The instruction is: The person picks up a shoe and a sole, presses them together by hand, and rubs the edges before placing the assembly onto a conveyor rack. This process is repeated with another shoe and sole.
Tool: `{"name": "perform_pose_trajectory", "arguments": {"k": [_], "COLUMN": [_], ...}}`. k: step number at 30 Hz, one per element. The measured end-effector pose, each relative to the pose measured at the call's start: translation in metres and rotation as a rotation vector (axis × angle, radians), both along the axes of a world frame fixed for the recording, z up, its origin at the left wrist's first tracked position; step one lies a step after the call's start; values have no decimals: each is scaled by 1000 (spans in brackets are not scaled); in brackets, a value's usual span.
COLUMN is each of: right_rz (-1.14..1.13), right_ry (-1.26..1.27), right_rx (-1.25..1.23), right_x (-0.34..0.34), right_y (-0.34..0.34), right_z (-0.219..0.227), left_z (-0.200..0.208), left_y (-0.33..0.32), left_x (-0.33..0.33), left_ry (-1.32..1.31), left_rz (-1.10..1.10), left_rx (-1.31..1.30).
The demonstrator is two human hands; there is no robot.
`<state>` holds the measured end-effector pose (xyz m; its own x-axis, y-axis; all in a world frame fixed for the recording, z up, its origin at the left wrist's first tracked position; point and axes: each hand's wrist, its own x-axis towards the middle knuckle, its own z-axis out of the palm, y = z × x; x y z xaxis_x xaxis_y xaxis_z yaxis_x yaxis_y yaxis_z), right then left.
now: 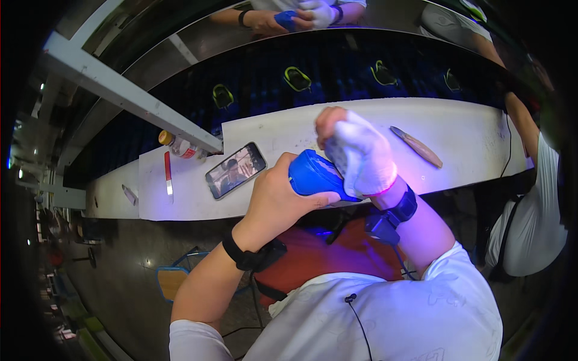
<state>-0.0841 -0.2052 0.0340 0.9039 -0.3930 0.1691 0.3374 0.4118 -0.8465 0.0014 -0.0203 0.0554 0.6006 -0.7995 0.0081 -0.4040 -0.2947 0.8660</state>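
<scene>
My left hand [280, 195] is wrapped around a blue piece shaped like a shoe upper [313, 174], held tilted over the front edge of the table. Its open side, with a paler inner area, faces up. My right hand [358, 153] wears a white glove, greyed along the side toward the blue piece, and its fingertips are bare. It is curled closed, right above and against the far right side of the blue piece. Slight blur and the glove hide whatever those fingers hold.
On the white table [283, 129] lie a phone [236, 170], a red-handled knife [168, 176], a wooden-handled blade [416, 147] and a plastic bottle [180, 145]. Beyond runs a dark conveyor [259, 69] with several yellow-green-rimmed shoe pieces [297, 79]. A white metal post [132, 93] slants at left. Co-workers sit opposite and at right.
</scene>
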Motion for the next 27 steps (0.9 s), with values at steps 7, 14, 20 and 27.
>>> {"name": "perform_pose_trajectory", "arguments": {"k": [7, 14, 20, 27], "right_rz": [139, 52, 124, -120], "right_ry": [38, -67, 49, 128], "right_rx": [-278, -392, -538, -1273], "right_x": [-6, -62, -103, -137], "right_y": [-26, -39, -33, -8], "right_z": [20, 22, 33, -3], "left_z": [33, 45, 41, 48], "left_y": [-44, -64, -55, 7], "left_x": [-10, -48, -64, -40], "left_ry": [-270, -688, -894, -560], "left_rz": [-36, -268, -418, -410], "left_rx": [150, 142, -74, -47]}}
